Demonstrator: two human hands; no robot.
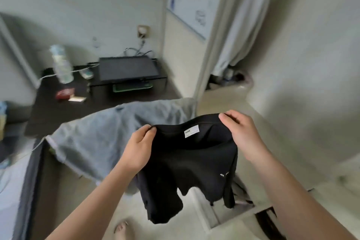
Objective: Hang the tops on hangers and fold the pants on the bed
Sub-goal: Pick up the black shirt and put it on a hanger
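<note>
- We held the black top (187,165) in the air by its neckline: left hand (139,147) pinched one side, right hand (243,134) the other.
- Grey garment (109,134) lay draped just behind.

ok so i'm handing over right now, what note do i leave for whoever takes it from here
Left hand: pinches the black top at one side of its neck opening.
Right hand: grips the other side; the top hangs in the air between the hands, label showing.
Grey denim, likely the pants: lies spread out behind the top, unfolded.
Done: nothing that shows; the top is on no hanger.
Left: find a hanger (none clearly in view), hang the top, fold the denim.
</note>
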